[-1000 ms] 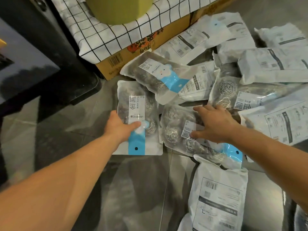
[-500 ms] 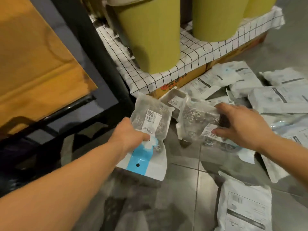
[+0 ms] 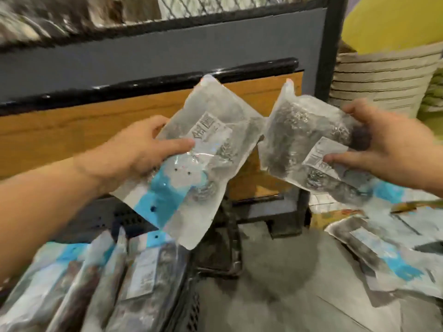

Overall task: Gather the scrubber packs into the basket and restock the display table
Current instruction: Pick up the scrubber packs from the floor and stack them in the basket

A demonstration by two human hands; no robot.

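Note:
My left hand (image 3: 141,152) grips a clear scrubber pack (image 3: 201,149) with a blue and white header, held up in the air at centre. My right hand (image 3: 388,149) grips a second scrubber pack (image 3: 302,140) by its right side, also raised. Both packs hold steel wool scrubbers and hang in front of the display table (image 3: 72,130). Below my left arm, a dark plastic basket (image 3: 191,307) holds several scrubber packs (image 3: 115,279) standing on edge. More packs (image 3: 383,252) lie on the floor at the right.
The display table has a wooden panel, black rails and a black post (image 3: 333,44). A woven basket (image 3: 383,77) with yellow-green items stands at upper right. Grey tiled floor (image 3: 287,283) lies between the dark basket and the loose packs.
Both hands have lifted their packs off the floor and carried them up and left, over the basket. The view has swung from the floor pile to the display table.

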